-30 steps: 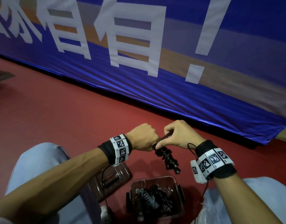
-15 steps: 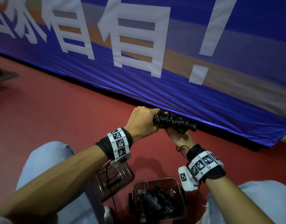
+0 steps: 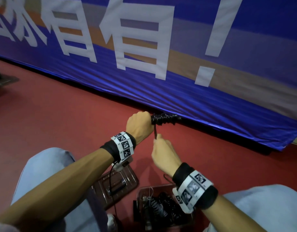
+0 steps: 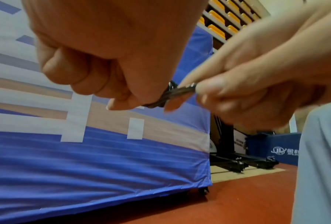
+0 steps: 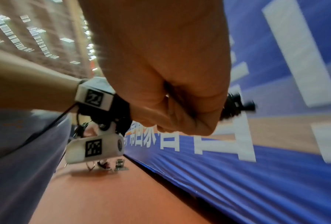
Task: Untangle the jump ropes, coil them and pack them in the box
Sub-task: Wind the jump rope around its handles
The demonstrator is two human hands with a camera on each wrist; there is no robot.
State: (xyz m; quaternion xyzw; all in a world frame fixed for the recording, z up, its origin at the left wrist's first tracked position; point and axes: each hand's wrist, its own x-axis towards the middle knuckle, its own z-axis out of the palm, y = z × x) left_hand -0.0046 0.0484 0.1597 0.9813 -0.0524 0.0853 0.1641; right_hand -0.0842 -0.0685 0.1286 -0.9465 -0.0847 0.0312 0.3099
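Observation:
My left hand (image 3: 139,123) grips one end of a black jump rope bundle (image 3: 163,119), coiled tight and held level above the red floor. A rope strand (image 3: 155,132) runs down from the bundle, and my right hand (image 3: 161,148) pinches it just below. In the left wrist view the left hand (image 4: 111,63) and right hand (image 4: 243,92) meet at the dark strands (image 4: 173,94). From the right wrist, the right hand (image 5: 172,94) hides most of the bundle (image 5: 235,106). A clear box (image 3: 141,196) with coiled ropes inside stands between my knees.
The box lid (image 3: 127,180) lies on the floor left of the box. A blue banner (image 3: 178,91) with white characters runs along the far side, close behind the hands. My knees (image 3: 43,168) flank the box. Red floor stretches to the left.
The right hand has dropped from under the bundle and now pinches a strand below it. The left hand still holds the bundle level at about the same height.

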